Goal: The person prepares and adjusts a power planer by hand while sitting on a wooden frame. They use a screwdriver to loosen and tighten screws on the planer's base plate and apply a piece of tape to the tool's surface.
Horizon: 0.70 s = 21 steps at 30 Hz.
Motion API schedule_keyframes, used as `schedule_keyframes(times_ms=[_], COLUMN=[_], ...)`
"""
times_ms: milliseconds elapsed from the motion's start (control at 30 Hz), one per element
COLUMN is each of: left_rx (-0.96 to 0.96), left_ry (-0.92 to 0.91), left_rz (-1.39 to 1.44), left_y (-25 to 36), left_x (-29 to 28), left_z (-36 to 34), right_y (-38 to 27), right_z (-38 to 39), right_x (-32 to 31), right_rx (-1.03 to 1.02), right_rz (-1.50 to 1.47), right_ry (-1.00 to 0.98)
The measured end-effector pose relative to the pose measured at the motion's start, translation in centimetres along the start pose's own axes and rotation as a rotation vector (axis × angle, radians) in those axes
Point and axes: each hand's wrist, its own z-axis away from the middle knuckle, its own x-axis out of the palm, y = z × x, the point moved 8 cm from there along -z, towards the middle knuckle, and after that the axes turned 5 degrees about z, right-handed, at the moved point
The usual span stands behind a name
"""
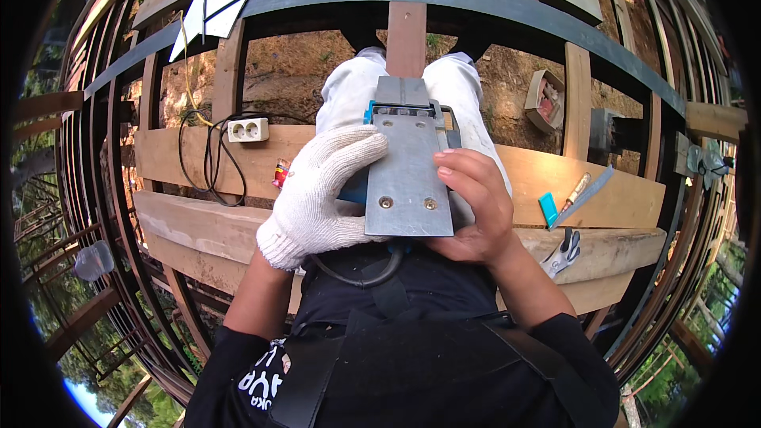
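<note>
Our left hand [313,194], which is wearing a white knitted glove, is curving around the left side of an electric planer [408,166], and its gloved fingers are clasping the tool there. Our bare right hand [483,210] is bending at the opposite side, with its fingertips [446,171] touching the right edge; because the tool is hiding the palm, we cannot tell whether this hand is gripping firmly or only supporting. The planer is lying upside down in front of our belly, above our white trousers [346,87], and its flat grey sole is facing upward, with two screws [386,202] showing near the end closer to us. A dark cable [365,279] is curving below it, against our black shirt [444,357].

On our left, a white socket block [248,130] is resting on a wooden plank [297,143], near a loop of black cord [212,187]. On our right, a wooden handle [577,190] and a long grey blade [596,186] are lying together, just beside a turquoise piece [548,210]. Nearer to us, a grey-and-black glove [561,255] is lying on the timber. Farther away, an open cardboard box [545,101] is standing.
</note>
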Motion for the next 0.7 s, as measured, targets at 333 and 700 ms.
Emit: schedule_keyframes(times_ms=[333, 700], left_rx=[-0.368, -0.333], left_ry=[-0.019, 0.009], left_rz=[0.694, 0.528], left_y=[-6.6, -6.5], left_x=[0.2, 0.5], left_z=[-1.4, -1.7], right_y=[-0.3, 5.6], right_z=[1.0, -1.0], right_x=[-1.7, 1.2], right_rx=[0.018, 0.119], right_rz=[-0.066, 0.033], right_ry=[-0.007, -0.399])
